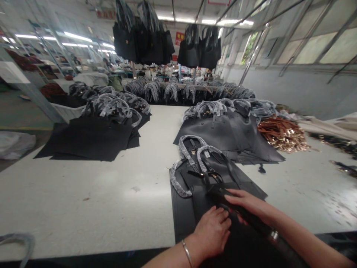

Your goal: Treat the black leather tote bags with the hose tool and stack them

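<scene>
A flat black leather bag lies on the white table in front of me, its plastic-wrapped handles pointing away. My left hand, a thin bracelet on its wrist, rests palm down on the bag's lower part with fingers curled toward a dark strap. My right hand lies over the same dark strap, fingers stretched to the left and pressed on it. The strap runs from the bag's middle toward the lower right, with a metal ring near its end.
Stacks of black bags with wrapped handles lie at mid right and mid left. Brown straps with gold hardware are piled at the right. More black bags hang overhead. The white table stretches left.
</scene>
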Demonstrator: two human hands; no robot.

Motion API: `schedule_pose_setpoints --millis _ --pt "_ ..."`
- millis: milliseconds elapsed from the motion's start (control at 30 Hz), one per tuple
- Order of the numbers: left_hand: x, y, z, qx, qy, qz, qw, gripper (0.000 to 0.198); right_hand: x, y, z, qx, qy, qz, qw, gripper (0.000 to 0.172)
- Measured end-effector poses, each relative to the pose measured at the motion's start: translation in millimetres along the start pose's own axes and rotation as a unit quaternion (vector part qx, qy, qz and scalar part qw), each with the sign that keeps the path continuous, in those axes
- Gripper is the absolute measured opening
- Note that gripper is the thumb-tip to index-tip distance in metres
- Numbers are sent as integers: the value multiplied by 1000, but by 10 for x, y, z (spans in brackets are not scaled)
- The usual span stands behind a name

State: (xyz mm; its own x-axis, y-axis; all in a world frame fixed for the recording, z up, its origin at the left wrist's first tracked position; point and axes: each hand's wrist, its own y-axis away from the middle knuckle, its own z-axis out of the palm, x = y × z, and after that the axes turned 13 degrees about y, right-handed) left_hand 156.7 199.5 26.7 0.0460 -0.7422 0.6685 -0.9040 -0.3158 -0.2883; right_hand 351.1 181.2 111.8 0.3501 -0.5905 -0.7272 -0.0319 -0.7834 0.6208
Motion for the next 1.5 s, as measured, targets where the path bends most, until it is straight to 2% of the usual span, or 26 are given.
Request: schedule_pose_setpoints --millis 133,333,400,533,633,733,833,900,1000,1100,1233,1367,1500 --pt "-5 14 4 8 4 -5 1000 34 -108 -90 4 -5 14 -8 1000 57" --pt "-17 5 8 7 6 3 1000 33 -60 81 -94 -50 26 53 997 57" --pt "-8 -13 1 7 -2 8 1000 34 -84 31 -51 -25 21 38 999 56" --pt "41 -84 49 4 -21 14 1000 31 -185 -121 28 96 19 -24 995 67" --pt "91 -218 172 9 -37 25 999 33 -200 -72 -18 129 15 -28 991 72" --pt "123 -394 290 7 -38 35 999 34 -133 81 -78 87 18 8 996 73" --pt "129 -461 300 -31 -14 65 997 29 -57 190 -74 41 28 19 999 79" --pt "126 -394 241 -23 -10 47 999 30 -38 195 -49 26 36 22 999 85" --pt "122 -219 133 16 -33 -15 999 43 -68 101 -6 1 52 43 998 90" --pt "118 -122 79 2 -50 -13 999 45 -144 -65 44 -15 51 32 998 80" --pt "97 -141 78 1 -48 -8 999 45 -231 -171 73 -14 46 -4 999 67" --pt "88 -162 77 6 -27 -18 999 41 -277 -70 22 -59 82 38 994 71" --pt "97 -156 73 5 -43 -13 999 42 -401 -74 29 -72 81 58 992 63"
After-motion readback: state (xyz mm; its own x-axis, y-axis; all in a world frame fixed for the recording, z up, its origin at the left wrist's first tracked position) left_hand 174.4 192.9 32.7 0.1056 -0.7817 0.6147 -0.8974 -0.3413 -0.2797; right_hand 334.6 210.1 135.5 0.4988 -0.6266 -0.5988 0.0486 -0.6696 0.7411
